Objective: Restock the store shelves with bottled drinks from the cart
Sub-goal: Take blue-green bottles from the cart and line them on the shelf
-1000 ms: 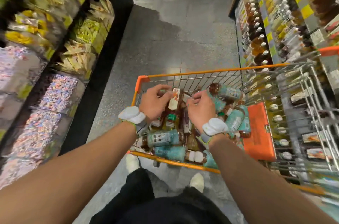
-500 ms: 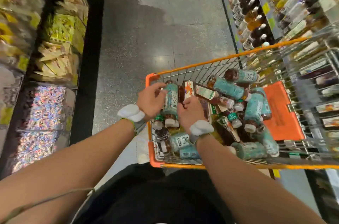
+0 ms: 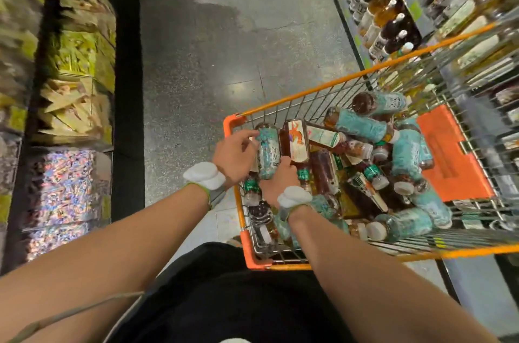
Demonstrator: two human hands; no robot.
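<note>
Grey aisle floor (image 3: 210, 61) runs between snack racks (image 3: 78, 61) and the drink shelves (image 3: 393, 5), with the cart (image 3: 309, 91) drawn up beside the drinks and heaped with loose bottles. Left hand (image 3: 234, 154) wraps a teal bottle (image 3: 268, 151) by the cart's left wall; right hand (image 3: 278, 179) seems to clasp the brown bottle (image 3: 296, 143) touching it. Lifting both from that pile could set neighbours rolling, or a slick one might slip and drop.

floor (image 3: 196, 61): grey speckled, glossy | left shelving (image 3: 127, 90): black, snack packets (image 3: 75, 61)
</note>
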